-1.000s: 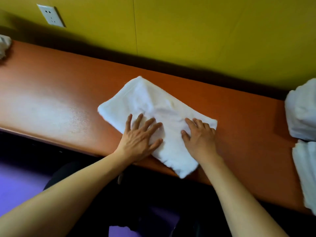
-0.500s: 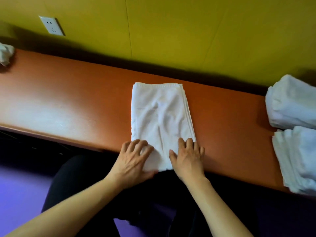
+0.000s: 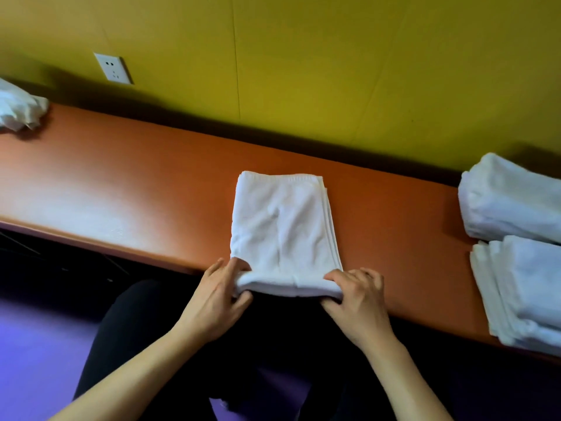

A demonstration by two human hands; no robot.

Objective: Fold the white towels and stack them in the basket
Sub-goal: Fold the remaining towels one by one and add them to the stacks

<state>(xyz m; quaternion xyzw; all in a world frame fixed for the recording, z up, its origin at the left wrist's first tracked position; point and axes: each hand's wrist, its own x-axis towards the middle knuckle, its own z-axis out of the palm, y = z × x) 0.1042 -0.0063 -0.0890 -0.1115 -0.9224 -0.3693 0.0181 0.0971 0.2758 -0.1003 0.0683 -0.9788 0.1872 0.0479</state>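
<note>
Here the half-folded white towel (image 3: 283, 226) lies on the orange table (image 3: 121, 183), its long axis running straight away from the person toward the yellow wall (image 3: 334, 71). The left hand (image 3: 217, 302) and right hand (image 3: 356, 299) each pinch a corner of the near end at the table's edge, so the fold probably goes forward, away from the body, with both hands equally near.

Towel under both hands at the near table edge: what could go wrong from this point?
1. The towel has loose layered edges along its right side; folding the near end forward may fan them out.
2. The left hand and right hand pinch only the near corners, so the middle could sag or crease.
3. The near end overhangs the table edge and might slip off if released.
</note>
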